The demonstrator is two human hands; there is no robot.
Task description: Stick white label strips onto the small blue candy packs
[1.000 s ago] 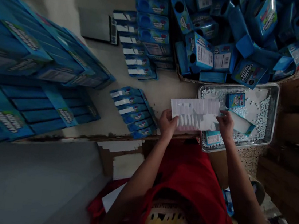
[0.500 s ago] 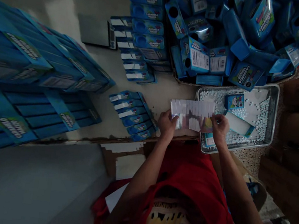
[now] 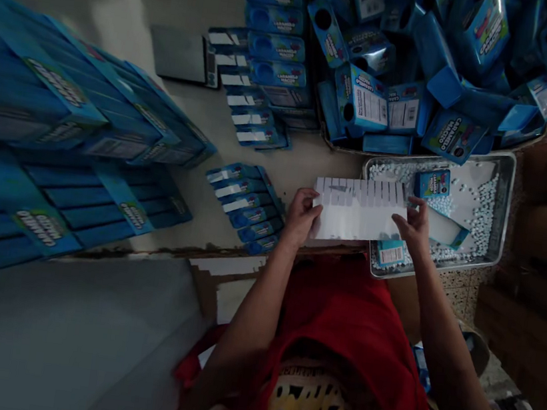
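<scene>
A white sheet with a row of strips along its far edge is held out flat between my two hands. My left hand pinches its left edge between thumb and fingers. At the sheet's right edge, my right hand grips it, thumb on top. Partly under the right hand lies a metal tray of small pale pellets. In it are a small blue box, a larger box with a pale side and another small box near the front edge.
Blue boxes fill a large container behind the tray. Blue cartons in rows lie left of my hands, with more behind. Large stacks of blue boxes stand at the far left. A dark flat device sits on the table.
The sheet now shows a plain white face with strips at the far edge, where a reflective, partly coloured surface showed before. My right hand has shifted slightly right and its grip has changed.
</scene>
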